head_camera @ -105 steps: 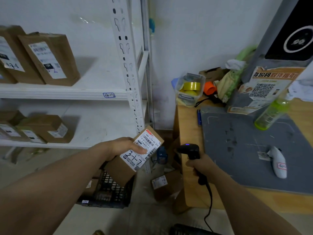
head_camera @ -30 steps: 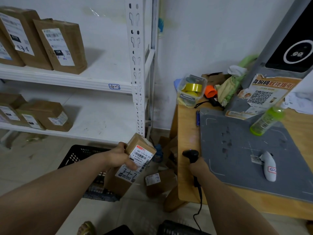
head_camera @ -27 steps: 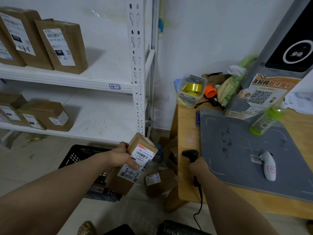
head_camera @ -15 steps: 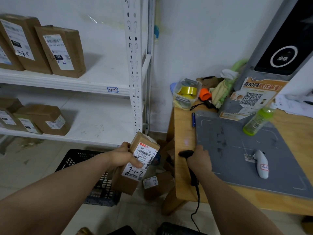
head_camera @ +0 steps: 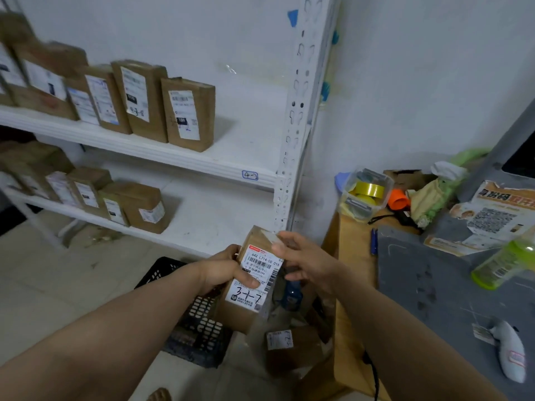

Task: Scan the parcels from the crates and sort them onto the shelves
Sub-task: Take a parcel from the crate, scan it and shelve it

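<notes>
Left hand (head_camera: 223,272) grips a brown parcel (head_camera: 246,299) marked 3-1-7, thumb on its label (head_camera: 262,263). Right hand (head_camera: 304,261) is at the parcel's top corner, fingers loose and spread.

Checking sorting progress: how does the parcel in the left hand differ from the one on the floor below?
The held parcel is gripped by the left hand, tilted; the floor parcel lies untouched. The held parcel's label shows handwritten 3-1-7; the floor parcel's label is smaller. Both are brown cardboard, white-labelled.

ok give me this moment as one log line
left hand: grips parcel marked 3-1-7 | right hand: open, by parcel's top corner | stage: parcel not yet on shelf
</notes>
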A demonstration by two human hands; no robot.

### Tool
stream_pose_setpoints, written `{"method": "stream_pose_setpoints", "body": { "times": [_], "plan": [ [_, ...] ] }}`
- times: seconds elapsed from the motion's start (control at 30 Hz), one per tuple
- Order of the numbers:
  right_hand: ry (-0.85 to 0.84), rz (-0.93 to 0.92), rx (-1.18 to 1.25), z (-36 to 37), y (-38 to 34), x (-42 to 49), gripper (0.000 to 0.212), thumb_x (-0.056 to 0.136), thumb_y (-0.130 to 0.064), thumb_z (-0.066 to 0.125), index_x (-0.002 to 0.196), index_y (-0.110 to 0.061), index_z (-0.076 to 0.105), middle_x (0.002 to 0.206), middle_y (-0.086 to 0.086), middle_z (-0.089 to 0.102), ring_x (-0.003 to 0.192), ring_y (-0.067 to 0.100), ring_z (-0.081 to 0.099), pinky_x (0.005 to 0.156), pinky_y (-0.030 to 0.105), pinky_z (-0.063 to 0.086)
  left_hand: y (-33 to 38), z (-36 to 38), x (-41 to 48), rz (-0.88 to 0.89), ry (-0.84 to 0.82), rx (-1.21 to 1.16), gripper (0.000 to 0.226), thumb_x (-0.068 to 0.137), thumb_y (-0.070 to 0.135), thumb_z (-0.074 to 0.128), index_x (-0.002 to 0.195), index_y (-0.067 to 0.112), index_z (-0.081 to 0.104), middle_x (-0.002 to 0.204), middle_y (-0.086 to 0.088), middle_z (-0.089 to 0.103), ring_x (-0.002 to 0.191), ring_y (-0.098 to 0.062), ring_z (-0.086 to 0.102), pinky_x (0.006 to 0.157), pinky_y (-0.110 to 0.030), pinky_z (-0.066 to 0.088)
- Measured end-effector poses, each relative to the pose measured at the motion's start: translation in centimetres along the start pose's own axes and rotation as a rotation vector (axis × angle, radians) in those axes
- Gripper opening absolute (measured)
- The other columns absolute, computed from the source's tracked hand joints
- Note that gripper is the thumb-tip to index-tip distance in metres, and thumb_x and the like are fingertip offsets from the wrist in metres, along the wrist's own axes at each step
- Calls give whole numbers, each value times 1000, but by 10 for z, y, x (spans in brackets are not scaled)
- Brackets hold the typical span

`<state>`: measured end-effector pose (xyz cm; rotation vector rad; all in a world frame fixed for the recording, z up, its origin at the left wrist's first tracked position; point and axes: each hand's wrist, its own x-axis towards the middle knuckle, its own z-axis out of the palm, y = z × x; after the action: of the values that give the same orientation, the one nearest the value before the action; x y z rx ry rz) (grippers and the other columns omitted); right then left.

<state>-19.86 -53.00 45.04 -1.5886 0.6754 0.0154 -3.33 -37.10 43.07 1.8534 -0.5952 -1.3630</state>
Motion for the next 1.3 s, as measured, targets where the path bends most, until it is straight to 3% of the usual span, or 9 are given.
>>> {"method": "stream_pose_setpoints", "body": {
  "times": [0.13,0.3,0.5,0.67,0.8,0.93,1.07,1.2,1.3],
  "plan": [
    [-61,-2,-108,25,-24,28,101,75,-35,88,153,-33,23,138,-2,50,117,19,60,82,33,59,-11,-35,-11,33,58,-28,102,54,2,91,140,21,41,116,-3,74,113,-23,67,103,-48,51],
    [-133,-12,-301,55,-48,61,71,73,-37,90,128,-28,46,126,-2,56,109,17,65,81,32,62,-25,-77,-14,34,85,-35,104,51,6,92,139,27,40,116,-2,74,113,-25,67,104,-50,51],
    [-3,-27,-326,97,-66,108,54,74,-26,89,113,-23,52,116,1,61,101,16,66,76,31,62,-36,-130,7,-8,187,-12,74,75,-7,76,132,26,44,112,-2,72,109,-23,66,101,-44,53],
    [114,60,-258,132,-68,172,55,74,-14,88,116,-10,54,105,7,66,82,14,66,70,33,61,-54,-188,26,-84,316,77,37,88,-3,56,122,10,62,114,-15,68,86,-20,63,68,-31,54],
    [227,88,-253,165,-68,237,68,69,-8,90,116,-16,41,113,11,60,88,23,63,70,35,55,-78,-249,34,-147,286,133,31,87,-10,49,108,4,66,83,-3,61,70,-18,56,56,-28,47],
    [241,94,-370,200,-72,305,83,71,-10,87,133,-12,32,120,11,55,105,31,61,87,46,55,-103,-311,48,-187,332,87,37,93,-5,50,127,6,60,100,-5,57,84,-21,55,62,-28,46],
    [232,116,-408,230,-77,370,76,76,-7,83,134,-8,34,115,6,54,104,28,58,80,37,48,-122,-366,72,-185,373,23,34,93,1,60,126,7,62,110,-6,57,96,-20,54,78,-27,44],
    [257,131,-425,254,-73,433,75,73,-9,83,131,-8,35,113,6,57,106,30,62,86,42,55,-137,-409,107,-174,374,-15,27,91,2,65,115,13,65,112,-4,59,101,-17,55,75,-20,46],
    [300,127,-423,266,-67,470,73,74,-9,84,129,-7,36,110,6,58,98,27,62,77,35,51,-151,-430,131,-159,341,5,26,90,3,67,115,11,66,113,-2,57,104,-18,56,84,-24,49]
  ]
}}
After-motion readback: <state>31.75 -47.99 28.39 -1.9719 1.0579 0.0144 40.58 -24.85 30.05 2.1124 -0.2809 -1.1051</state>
